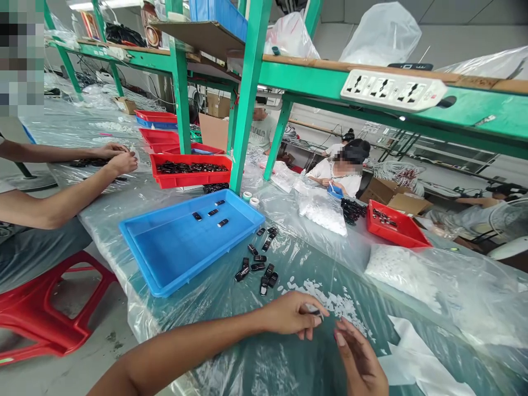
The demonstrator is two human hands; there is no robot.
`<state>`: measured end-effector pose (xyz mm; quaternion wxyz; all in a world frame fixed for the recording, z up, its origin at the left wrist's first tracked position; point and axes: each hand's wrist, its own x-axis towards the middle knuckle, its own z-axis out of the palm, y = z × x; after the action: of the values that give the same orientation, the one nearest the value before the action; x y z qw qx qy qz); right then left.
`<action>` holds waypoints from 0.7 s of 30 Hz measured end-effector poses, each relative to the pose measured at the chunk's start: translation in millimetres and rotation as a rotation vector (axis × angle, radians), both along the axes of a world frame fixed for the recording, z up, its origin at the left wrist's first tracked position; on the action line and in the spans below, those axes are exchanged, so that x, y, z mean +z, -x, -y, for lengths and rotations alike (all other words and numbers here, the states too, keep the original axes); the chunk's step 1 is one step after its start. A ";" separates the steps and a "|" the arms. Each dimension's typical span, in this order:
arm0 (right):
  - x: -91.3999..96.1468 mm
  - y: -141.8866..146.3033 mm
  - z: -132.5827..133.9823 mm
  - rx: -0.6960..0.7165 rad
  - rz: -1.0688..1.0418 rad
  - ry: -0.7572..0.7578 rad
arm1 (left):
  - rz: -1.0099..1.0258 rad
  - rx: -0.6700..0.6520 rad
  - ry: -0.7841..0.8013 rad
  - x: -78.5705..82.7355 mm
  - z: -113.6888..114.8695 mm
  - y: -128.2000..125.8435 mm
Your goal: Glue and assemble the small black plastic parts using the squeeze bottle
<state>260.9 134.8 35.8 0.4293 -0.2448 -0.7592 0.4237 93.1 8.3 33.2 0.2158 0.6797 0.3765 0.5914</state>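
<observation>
My left hand [295, 316] is closed around a small black plastic piece [315, 313], of which only one end shows between thumb and fingers. Close by on the right, my right hand [359, 357] has thumb and fingertips drawn together; anything between them is too small to make out. Just beyond both hands, many thin white pieces [340, 302] are scattered on the plastic-covered table [264, 352]. Several glossy black pieces [258, 258] lie loosely between these and a shallow blue tray [165, 247], which holds a few similar black pieces [223, 223] toward its far end.
White torn sheets [412, 357] lie at right, near bags of white parts [402, 272]. Red bins [192, 170] of black parts stand behind the tray. A green shelf frame [249, 99] carries a power strip [391, 89]. At left, a co-worker's hands [121, 157] handle parts.
</observation>
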 end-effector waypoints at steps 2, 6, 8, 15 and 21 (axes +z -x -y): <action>6.6 -3.0 6.6 -0.006 -0.036 0.006 | -0.006 0.116 -0.035 11.9 19.0 13.7; 19.2 -6.7 29.7 -0.086 -0.112 -0.015 | -0.022 0.521 -0.167 35.3 70.7 60.0; 23.2 -8.2 36.9 -0.099 -0.162 -0.093 | -0.007 0.772 -0.182 40.6 96.9 89.3; 26.6 -20.9 8.6 -0.079 -0.062 -0.121 | -0.402 1.785 0.065 21.3 133.0 156.5; 12.2 -30.6 -24.3 -0.003 0.250 -0.599 | -0.636 1.245 0.078 3.3 85.7 121.2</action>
<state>291.5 159.0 48.0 0.3863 -0.1585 -0.8966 0.1474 -28.1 -77.4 36.5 -0.2594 0.4694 0.7618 0.3635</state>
